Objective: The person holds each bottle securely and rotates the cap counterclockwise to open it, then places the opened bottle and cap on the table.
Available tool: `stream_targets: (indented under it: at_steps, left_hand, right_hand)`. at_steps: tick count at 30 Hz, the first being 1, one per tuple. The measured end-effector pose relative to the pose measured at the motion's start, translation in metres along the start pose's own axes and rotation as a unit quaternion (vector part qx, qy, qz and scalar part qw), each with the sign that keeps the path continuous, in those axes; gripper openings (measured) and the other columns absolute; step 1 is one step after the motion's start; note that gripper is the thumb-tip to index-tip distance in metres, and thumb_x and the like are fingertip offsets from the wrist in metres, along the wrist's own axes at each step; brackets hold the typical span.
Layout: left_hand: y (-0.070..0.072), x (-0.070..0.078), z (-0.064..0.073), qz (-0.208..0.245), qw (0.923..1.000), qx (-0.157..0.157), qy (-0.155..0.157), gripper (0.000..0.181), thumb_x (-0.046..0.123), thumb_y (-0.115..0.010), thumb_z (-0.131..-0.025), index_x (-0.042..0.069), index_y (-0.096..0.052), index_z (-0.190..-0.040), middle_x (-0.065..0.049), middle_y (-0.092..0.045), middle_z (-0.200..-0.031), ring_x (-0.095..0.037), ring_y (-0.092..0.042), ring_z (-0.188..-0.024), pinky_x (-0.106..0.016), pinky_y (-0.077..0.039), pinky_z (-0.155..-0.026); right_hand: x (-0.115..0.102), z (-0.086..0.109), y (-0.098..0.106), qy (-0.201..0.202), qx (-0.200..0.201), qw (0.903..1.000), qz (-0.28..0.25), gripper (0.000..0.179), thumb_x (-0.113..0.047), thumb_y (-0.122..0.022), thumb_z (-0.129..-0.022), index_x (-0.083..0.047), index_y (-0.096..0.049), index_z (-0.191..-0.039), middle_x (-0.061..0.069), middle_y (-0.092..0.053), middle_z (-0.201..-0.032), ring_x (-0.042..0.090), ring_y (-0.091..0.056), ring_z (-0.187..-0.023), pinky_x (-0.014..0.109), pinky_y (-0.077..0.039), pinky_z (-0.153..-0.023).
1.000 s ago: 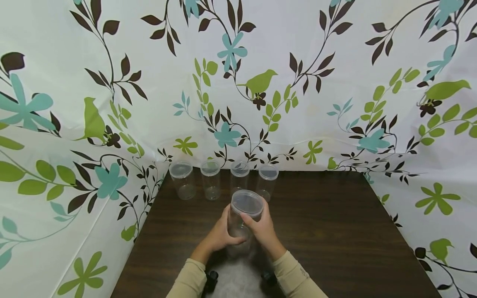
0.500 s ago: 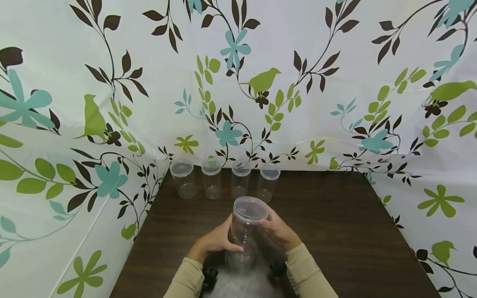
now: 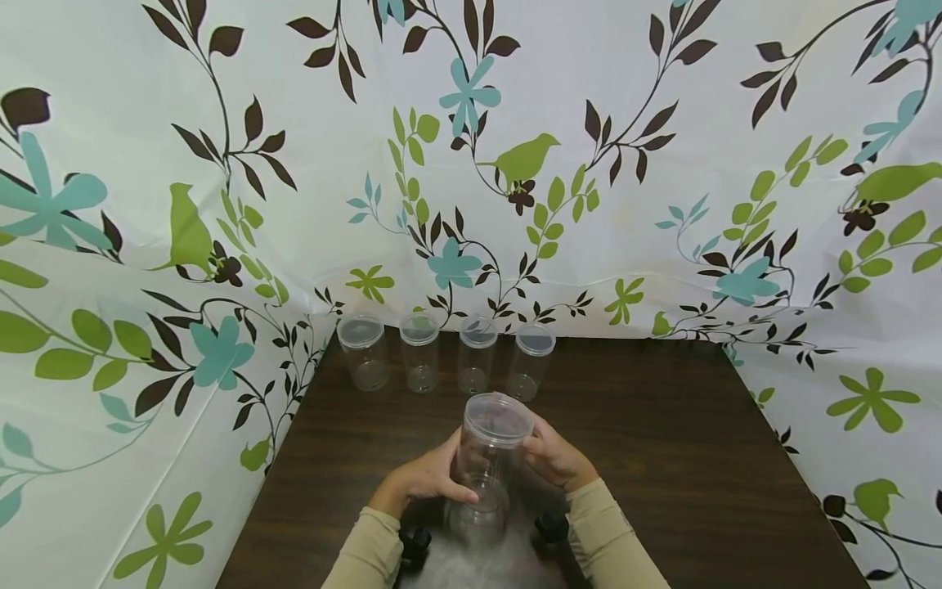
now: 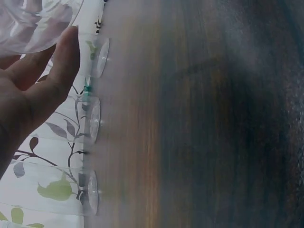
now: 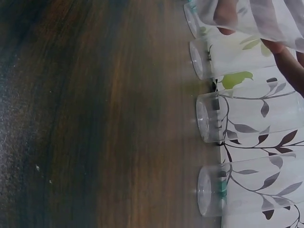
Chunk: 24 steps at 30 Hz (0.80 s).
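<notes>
A clear plastic jar [image 3: 482,470] with a translucent lid [image 3: 499,419] is held upright, slightly tilted, above the near middle of the table. My left hand [image 3: 421,478] grips its left side, with the thumb across the front of the wall. On the other side my right hand [image 3: 557,458] holds the jar just below the lid, fingers curled and partly hidden behind it. The left wrist view has the jar's base [image 4: 35,23] over my left fingers [image 4: 64,61]. Through the clear wall [image 5: 266,16] in the right wrist view, my right fingers show.
Several similar lidded jars, among them the leftmost jar [image 3: 364,356] and the rightmost jar [image 3: 530,364], stand in a row at the back left of the dark wooden table [image 3: 662,458]. A leaf-and-bird patterned sheet [image 3: 294,164] hangs behind and beside it.
Both hands have brought the jar slightly down and nearer. My right hand has shifted right, its thumb moving off the jar's front to the side below the lid.
</notes>
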<state>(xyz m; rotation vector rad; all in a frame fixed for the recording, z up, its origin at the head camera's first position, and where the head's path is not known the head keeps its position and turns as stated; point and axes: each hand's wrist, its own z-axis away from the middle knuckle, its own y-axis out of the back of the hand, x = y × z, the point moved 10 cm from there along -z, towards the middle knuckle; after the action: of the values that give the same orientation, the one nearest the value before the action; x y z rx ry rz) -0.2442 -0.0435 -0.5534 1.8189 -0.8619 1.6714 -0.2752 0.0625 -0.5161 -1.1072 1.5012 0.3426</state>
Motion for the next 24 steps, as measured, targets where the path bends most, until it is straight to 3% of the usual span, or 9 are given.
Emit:
stream_targets:
  at_steps: [4,7,10,12,14,16,20,24]
  left_hand:
    - [0.007,-0.002,0.001,-0.027,0.9991,0.031,0.007,0.120,0.011,-0.084,-0.083,0.011,0.007,-0.161,-0.026,-0.033,-0.156,-0.037,-0.048,-0.135,-0.037,-0.045,-0.106]
    - [0.014,-0.004,0.003,-0.039,0.9970,0.065,0.012,0.118,0.009,-0.084,-0.083,0.010,0.005,-0.161,-0.026,-0.039,-0.152,-0.038,-0.051,-0.133,-0.037,-0.047,-0.103]
    - [0.024,-0.005,0.005,-0.049,0.9918,0.117,0.014,0.112,0.009,-0.085,-0.082,0.008,-0.003,-0.159,-0.025,-0.047,-0.148,-0.039,-0.053,-0.130,-0.038,-0.050,-0.098]
    - [0.032,-0.005,0.006,-0.058,0.9855,0.159,0.011,0.109,0.009,-0.086,-0.080,0.006,-0.008,-0.157,-0.025,-0.047,-0.146,-0.040,-0.053,-0.128,-0.040,-0.051,-0.097]
    - [0.040,-0.005,0.008,-0.085,0.9745,0.207,0.014,0.110,0.010,-0.088,-0.077,0.007,-0.011,-0.157,-0.022,-0.046,-0.148,-0.038,-0.052,-0.130,-0.042,-0.048,-0.100]
    - [0.046,-0.004,0.010,-0.123,0.9598,0.252,0.009,0.114,0.011,-0.090,-0.075,0.007,-0.012,-0.157,-0.022,-0.043,-0.150,-0.037,-0.049,-0.132,-0.047,-0.044,-0.104]
    - [0.053,0.002,0.013,-0.202,0.9249,0.322,-0.006,0.119,0.016,-0.095,-0.070,0.005,-0.015,-0.158,-0.022,-0.046,-0.148,-0.036,-0.049,-0.133,-0.054,-0.038,-0.108]
    - [0.048,0.006,0.012,-0.255,0.9019,0.348,-0.021,0.119,0.024,-0.096,-0.067,0.005,-0.019,-0.156,-0.025,-0.049,-0.144,-0.038,-0.052,-0.129,-0.057,-0.042,-0.104]
  right_hand:
    - [0.000,-0.001,0.001,0.013,0.005,0.9998,-0.013,0.084,-0.032,-0.068,-0.099,0.001,-0.018,-0.159,0.007,-0.042,-0.155,0.020,-0.041,-0.140,0.033,-0.033,-0.115]
    - [-0.001,-0.002,0.004,0.029,0.035,0.9990,0.001,0.083,-0.025,-0.062,-0.103,0.005,-0.009,-0.159,0.011,-0.041,-0.154,0.019,-0.043,-0.140,0.032,-0.036,-0.114]
    - [-0.004,-0.004,0.011,0.041,0.120,0.9895,0.068,0.080,-0.017,-0.060,-0.104,0.010,-0.007,-0.157,0.022,-0.034,-0.155,0.011,-0.047,-0.136,0.028,-0.040,-0.109]
    - [-0.006,-0.002,0.016,0.036,0.203,0.9709,0.122,0.077,-0.013,-0.060,-0.102,0.010,-0.011,-0.156,0.027,-0.032,-0.154,0.007,-0.050,-0.130,0.025,-0.043,-0.104]
    - [-0.007,0.002,0.019,0.032,0.274,0.9477,0.160,0.074,-0.008,-0.062,-0.100,0.010,-0.016,-0.155,0.032,-0.031,-0.153,0.007,-0.049,-0.127,0.022,-0.045,-0.100]
    - [-0.008,0.005,0.017,0.030,0.322,0.9275,0.188,0.074,-0.006,-0.064,-0.097,0.008,-0.021,-0.155,0.031,-0.034,-0.151,0.015,-0.049,-0.128,0.024,-0.046,-0.098]
    - [-0.008,0.003,0.006,0.034,0.346,0.9068,0.239,0.084,-0.013,-0.072,-0.094,0.005,-0.019,-0.157,0.029,-0.031,-0.156,0.036,-0.038,-0.138,0.044,-0.043,-0.106]
    - [-0.008,0.001,0.000,0.023,0.370,0.8882,0.272,0.094,-0.024,-0.078,-0.090,0.000,-0.019,-0.159,0.026,-0.031,-0.159,0.042,-0.035,-0.141,0.060,-0.034,-0.110]
